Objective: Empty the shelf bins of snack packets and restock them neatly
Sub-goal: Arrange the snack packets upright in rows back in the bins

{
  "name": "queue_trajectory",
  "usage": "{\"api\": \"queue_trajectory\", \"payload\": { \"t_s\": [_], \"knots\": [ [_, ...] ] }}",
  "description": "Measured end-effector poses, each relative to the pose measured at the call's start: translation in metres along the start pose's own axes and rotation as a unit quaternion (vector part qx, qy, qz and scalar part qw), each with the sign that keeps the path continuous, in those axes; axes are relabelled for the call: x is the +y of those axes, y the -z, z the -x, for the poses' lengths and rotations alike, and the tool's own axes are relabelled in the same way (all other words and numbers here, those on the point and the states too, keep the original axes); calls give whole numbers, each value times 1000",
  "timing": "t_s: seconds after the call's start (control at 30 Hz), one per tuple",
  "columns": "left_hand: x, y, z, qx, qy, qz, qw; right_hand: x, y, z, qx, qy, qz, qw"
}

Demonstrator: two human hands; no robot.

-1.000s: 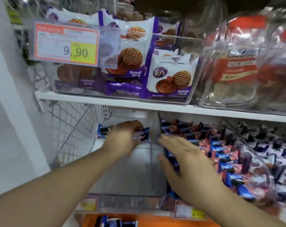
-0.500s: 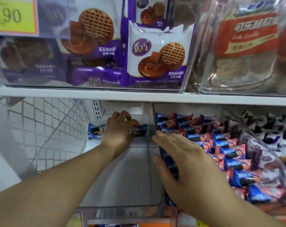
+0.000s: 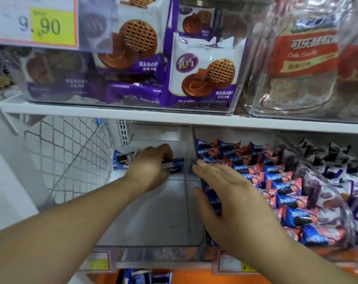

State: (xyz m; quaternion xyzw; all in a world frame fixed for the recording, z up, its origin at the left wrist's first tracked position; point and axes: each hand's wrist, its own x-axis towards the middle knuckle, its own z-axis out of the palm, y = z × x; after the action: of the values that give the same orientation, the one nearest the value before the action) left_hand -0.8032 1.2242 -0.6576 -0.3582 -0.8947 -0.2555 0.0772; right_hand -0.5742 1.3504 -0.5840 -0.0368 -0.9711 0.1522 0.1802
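Blue snack packet (image 3: 177,165), frame centre: my left hand (image 3: 151,167) pinches it in the clear bin (image 3: 153,222); my right hand (image 3: 231,201) lies spread, flat on neighbouring packets (image 3: 286,181).

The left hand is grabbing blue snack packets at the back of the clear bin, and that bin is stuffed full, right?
Not quite. The head view shows the left hand gripping blue snack packets at the back of the clear bin, but that bin is nearly empty. The full bin is the one beside it.

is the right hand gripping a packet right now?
No. The right hand lies flat with straight fingers on the blue-and-pink packets; only the left hand grips a blue packet.
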Motion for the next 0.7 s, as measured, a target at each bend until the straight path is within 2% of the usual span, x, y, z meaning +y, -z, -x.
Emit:
{"api": "queue_trajectory", "payload": {
  "t_s": [0.13,0.23,0.33,0.47,0.7],
  "knots": [
    [4,8,5,-21,18,59,998,-1,-2,0,4,-1,1,1000],
    [9,17,4,-34,83,184,979,-1,-2,0,6,0,-2,1000],
    [8,18,4,-17,117,231,966,-1,-1,-1,5,1,-2,1000],
    [8,17,2,8,130,201,971,0,-2,-1,6,4,-5,1000],
    [10,10,-1,-17,106,170,980,2,-3,-1,9,4,-8,1000]
  ]
}}
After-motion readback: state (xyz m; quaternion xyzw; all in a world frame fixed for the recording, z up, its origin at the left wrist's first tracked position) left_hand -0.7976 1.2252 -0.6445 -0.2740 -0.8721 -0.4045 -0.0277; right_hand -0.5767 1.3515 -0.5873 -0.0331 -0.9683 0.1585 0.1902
